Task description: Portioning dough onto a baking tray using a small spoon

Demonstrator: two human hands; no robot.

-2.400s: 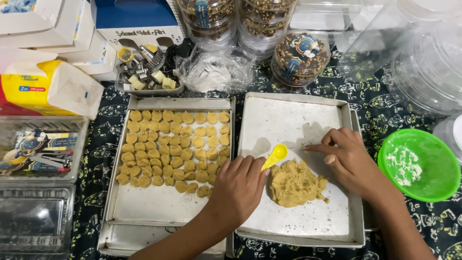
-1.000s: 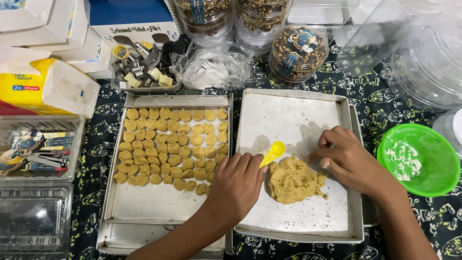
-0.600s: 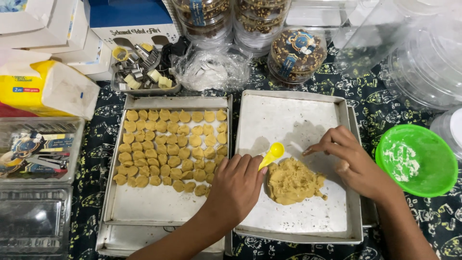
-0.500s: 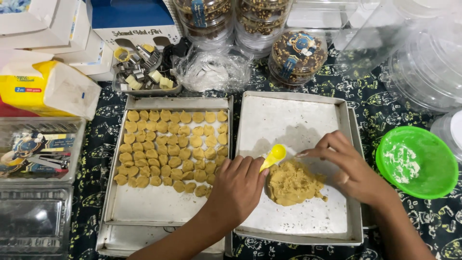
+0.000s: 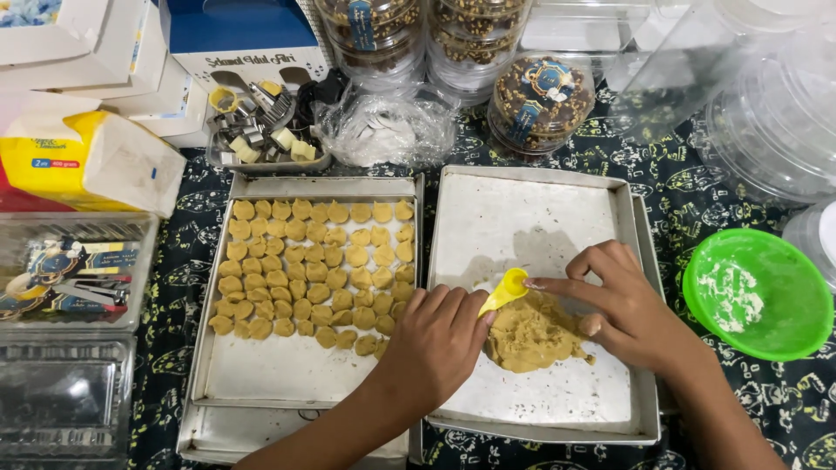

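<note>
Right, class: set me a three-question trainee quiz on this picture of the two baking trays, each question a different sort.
1. True or false: the dough lump lies on the right tray.
2. Which hand holds the yellow mould? A) left hand B) right hand C) neither
3. Fill in: the green bowl sits to the ____ of the right tray.

Key:
1. True; the left tray holds rows of shaped pieces.
2. A; the right index fingertip meets the mould's rim.
3. right
</note>
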